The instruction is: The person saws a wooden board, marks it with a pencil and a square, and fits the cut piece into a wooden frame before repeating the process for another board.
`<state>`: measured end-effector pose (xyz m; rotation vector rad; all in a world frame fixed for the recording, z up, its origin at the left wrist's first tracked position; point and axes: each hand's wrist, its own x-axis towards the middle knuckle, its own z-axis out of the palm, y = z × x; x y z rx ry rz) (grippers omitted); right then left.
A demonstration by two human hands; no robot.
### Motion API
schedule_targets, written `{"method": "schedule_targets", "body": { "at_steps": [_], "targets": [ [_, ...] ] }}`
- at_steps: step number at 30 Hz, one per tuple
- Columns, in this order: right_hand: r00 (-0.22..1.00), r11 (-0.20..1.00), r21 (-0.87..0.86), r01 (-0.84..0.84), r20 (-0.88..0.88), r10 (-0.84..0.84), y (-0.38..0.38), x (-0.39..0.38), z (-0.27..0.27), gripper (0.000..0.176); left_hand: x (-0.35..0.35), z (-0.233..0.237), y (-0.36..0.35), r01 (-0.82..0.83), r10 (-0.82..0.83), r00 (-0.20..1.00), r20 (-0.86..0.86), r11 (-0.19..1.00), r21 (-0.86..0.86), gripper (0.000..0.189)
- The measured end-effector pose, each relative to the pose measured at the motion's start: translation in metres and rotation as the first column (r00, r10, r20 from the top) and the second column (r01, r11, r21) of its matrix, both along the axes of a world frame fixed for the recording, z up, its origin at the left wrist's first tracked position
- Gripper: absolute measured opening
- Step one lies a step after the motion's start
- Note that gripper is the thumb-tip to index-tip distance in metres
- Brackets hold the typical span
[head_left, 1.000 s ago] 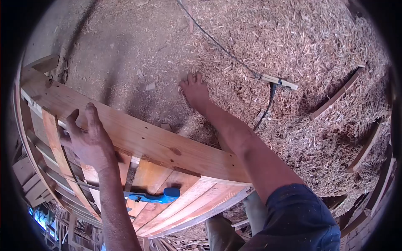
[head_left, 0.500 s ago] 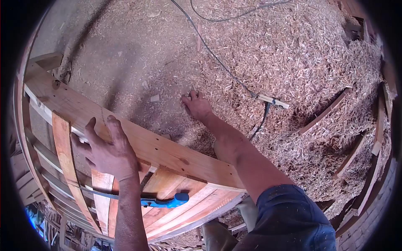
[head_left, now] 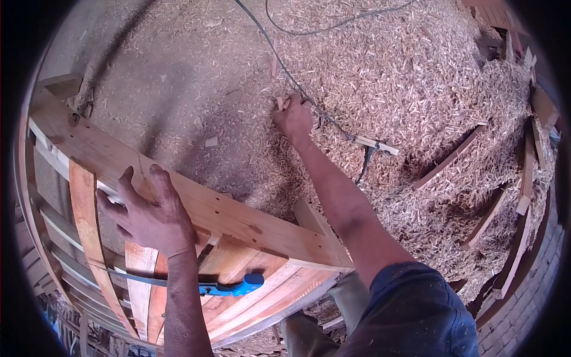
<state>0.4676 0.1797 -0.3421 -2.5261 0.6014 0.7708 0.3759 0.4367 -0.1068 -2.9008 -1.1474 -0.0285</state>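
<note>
A worker's right hand [head_left: 296,122] is down among wood shavings [head_left: 416,89] while the left hand [head_left: 151,220] spreads over a slatted timber frame [head_left: 267,300].
The right hand's fingers curl beside what looks like a small, pale wood scrap [head_left: 281,103], past the frame's far edge; whether they grip it cannot be told. The left hand's fingers stand apart, closed on nothing, over the top plank [head_left: 238,221] toward its left end; contact is unclear. The scrap appears light and stiff, easiest to pinch by its sides; the frame seems rigid and weighty, best held along the plank's edges. The plank is pale, knotted and dotted with dark holes; a blue-handled saw [head_left: 235,289] lies below its near edge.
</note>
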Motion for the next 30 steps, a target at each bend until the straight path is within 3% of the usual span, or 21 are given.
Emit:
{"method": "schedule_targets", "body": {
  "at_steps": [3, 6, 9, 12, 15, 18, 24, 27, 29, 30],
  "targets": [
    [0.996, 0.99, 0.117, -0.078, -0.035, 0.083, 0.029, 0.014, 0.039, 0.059, 0.001, 0.0, 0.001, -0.003, 0.003, 1.0, -0.007, 1.0, -0.007, 0.067],
    [0.993, 0.974, 0.209, -0.088, 0.095, 0.069, 0.054, 0.042, 0.039, 0.066, 0.0, 0.002, 0.0, 0.001, -0.001, 1.0, -0.017, 1.0, -0.016, 0.067],
    [0.992, 0.973, 0.211, 0.091, 0.063, -0.106, 0.076, 0.088, 0.025, 0.056, 0.0, 0.0, 0.001, -0.001, 0.001, 1.0, -0.001, 1.0, -0.013, 0.067],
    [0.977, 0.973, 0.176, 0.147, 0.126, -0.171, 0.08, 0.109, 0.01, 0.06, -0.002, -0.002, 0.003, 0.004, -0.004, 1.0, 0.011, 1.0, 0.007, 0.066],
    [0.986, 0.992, 0.104, 0.072, 0.142, -0.086, 0.085, 0.111, -0.009, 0.065, -0.001, -0.001, 0.001, 0.004, -0.004, 1.0, 0.018, 1.0, -0.005, 0.065],
    [0.952, 1.0, 0.0, -0.001, 0.305, 0.001, 0.092, 0.101, -0.027, 0.063, -0.001, 0.001, 0.001, 0.011, -0.011, 0.999, 0.032, 1.0, -0.003, 0.063],
    [0.961, 0.974, -0.125, -0.187, 0.182, 0.208, 0.086, 0.097, -0.027, 0.059, 0.0, 0.002, 0.001, 0.033, -0.033, 0.999, 0.021, 0.999, -0.012, 0.061],
    [0.989, 0.976, 0.158, -0.149, 0.025, 0.147, 0.1, 0.075, 0.003, 0.053, 0.002, 0.002, 0.001, 0.029, -0.029, 0.999, 0.016, 1.0, -0.011, 0.06],
    [0.953, 0.956, 0.226, -0.188, -0.191, 0.233, 0.125, 0.058, 0.042, 0.047, -0.001, 0.002, 0.0, 0.025, -0.025, 1.0, 0.011, 1.0, -0.015, 0.059],
    [0.955, 0.938, 0.242, -0.249, -0.102, 0.28, 0.134, 0.036, 0.027, 0.047, -0.001, 0.002, -0.001, 0.018, -0.018, 1.0, 0.016, 1.0, -0.016, 0.059]
  ]
}}
